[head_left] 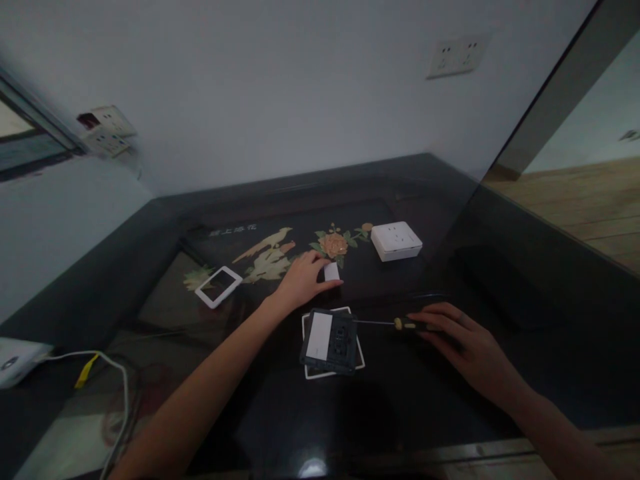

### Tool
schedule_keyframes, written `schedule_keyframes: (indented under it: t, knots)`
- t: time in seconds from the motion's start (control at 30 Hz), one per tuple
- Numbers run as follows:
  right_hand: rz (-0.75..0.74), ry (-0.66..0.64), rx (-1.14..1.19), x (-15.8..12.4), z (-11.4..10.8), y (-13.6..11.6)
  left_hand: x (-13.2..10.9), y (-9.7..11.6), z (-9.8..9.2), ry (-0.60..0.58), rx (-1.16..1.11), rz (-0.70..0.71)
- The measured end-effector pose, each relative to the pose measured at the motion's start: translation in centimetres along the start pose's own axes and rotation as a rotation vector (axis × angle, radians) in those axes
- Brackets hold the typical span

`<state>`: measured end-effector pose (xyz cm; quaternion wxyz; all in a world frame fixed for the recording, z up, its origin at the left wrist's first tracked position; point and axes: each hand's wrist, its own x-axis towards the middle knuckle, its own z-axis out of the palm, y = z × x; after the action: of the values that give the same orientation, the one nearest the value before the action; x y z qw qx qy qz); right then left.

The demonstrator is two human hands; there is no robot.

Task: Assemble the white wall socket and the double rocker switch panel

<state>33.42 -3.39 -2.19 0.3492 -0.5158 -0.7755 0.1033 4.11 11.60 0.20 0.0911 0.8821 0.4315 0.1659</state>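
Observation:
My left hand [303, 280] reaches forward over the dark table and pinches a small white rocker piece [331, 271] between thumb and fingers. My right hand [465, 343] lies on the table with its fingers curled over the dark handle of a screwdriver [395, 324], whose thin shaft points left. The shaft's tip reaches a dark switch module [330, 341] that carries one white rocker and lies on a white frame [308, 371], between the two hands.
A white socket box [396, 240] sits at the back right of the table [280, 427]. A white cover frame [219, 286] lies at the left. A white device with cables [15, 360] is at the far left edge. Wall sockets [457, 55] are above.

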Motion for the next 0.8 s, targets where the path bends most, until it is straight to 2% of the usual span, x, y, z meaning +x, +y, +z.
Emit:
schedule_keyframes:
  t: [0.1, 0.2, 0.33, 0.47, 0.53, 0.63, 0.73, 0.8]
  knots:
    - [-0.008, 0.008, -0.005, 0.0, 0.0, 0.2, 0.3, -0.2, 1.6, 0.024, 0.002, -0.012]
    - [0.023, 0.013, 0.003, 0.0, -0.2, 0.1, -0.1, -0.2, 1.6, 0.054, -0.039, -0.023]
    - [0.120, 0.048, 0.091, 0.8, -1.3, -1.0, -2.0, 0.1, -0.1, 0.121, -0.146, -0.040]
    - [0.338, 0.186, 0.325, 4.1, -2.4, -3.7, -6.1, 1.5, -2.1, 0.140, -0.265, -0.012]
    - [0.401, 0.240, 0.549, 6.5, -2.3, -5.1, -8.1, 2.3, -2.6, 0.089, -0.383, 0.053]
    - [0.410, 0.243, 0.877, 9.3, -1.4, -6.3, -10.0, 2.9, -2.9, -0.018, -0.509, 0.086]
    - [0.414, 0.230, 1.076, 10.1, 0.0, -6.1, -10.7, 2.9, -2.9, -0.140, -0.512, 0.073]
    - [0.424, 0.234, 1.098, 9.8, 0.9, -5.7, -10.8, 2.7, -2.7, -0.178, -0.498, 0.050]
